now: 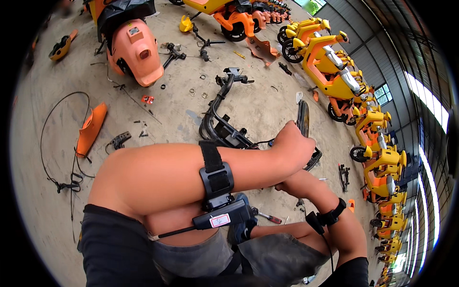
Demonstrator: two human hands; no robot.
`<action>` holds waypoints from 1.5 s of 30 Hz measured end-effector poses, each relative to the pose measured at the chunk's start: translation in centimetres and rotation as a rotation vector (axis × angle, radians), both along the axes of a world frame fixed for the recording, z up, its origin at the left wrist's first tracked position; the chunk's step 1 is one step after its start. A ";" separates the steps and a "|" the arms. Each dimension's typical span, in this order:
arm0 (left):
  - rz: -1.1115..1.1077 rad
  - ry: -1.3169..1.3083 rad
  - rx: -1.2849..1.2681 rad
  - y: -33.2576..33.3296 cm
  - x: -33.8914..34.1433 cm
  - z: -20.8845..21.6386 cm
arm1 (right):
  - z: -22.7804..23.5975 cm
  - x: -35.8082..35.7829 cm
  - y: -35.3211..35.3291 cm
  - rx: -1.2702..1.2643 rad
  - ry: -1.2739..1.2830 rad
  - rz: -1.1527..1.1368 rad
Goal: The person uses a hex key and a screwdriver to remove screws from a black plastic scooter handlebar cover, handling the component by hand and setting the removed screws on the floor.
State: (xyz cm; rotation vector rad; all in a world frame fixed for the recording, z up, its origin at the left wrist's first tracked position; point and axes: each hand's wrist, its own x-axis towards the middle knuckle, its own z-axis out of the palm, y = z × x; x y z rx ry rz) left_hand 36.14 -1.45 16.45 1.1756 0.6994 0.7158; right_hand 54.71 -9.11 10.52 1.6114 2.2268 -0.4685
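Crouching over a black scooter frame (220, 126) lying on the concrete floor (258, 103), just toward one o'clock from the middle of the view. Reaching across with the left hand (295, 143), curled tight into a narrow grip on the frame's near end, right beside an upright black tyre-like part (303, 117) standing at twelve o'clock from the knuckles. Tucking the right hand (287, 184) in underneath, at six o'clock from the left one and mostly hidden by the left forearm, so not telling whether wide or closed. Wearing a black strap with a small box (217, 179) on the left arm and a black band (330, 217) on the right wrist. Leaving a red-handled screwdriver (270, 218) lying on the floor at seven o'clock from the right hand, near but untouched. Judging by the grip and the loose washers and bolts scattered around, seemingly working at a fitting on the stripped frame, steadying from above while fiddling below. Calling next, probably, for a firm hold with the left hand against the frame rocking, and for feeling out the hidden fitting rather than forcing anything. Lying farther out: an orange scooter body (136, 50) at eleven o'clock, an orange panel (91, 129) and a looping black cable (52, 143) at nine o'clock, and a row of yellow scooters (330, 67) standing from one to four o'clock.
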 end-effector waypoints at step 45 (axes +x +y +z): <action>0.037 0.087 -0.583 4.4 -1.3 -0.5 | -39.1 0.2 -6.7 -0.260 0.417 -0.903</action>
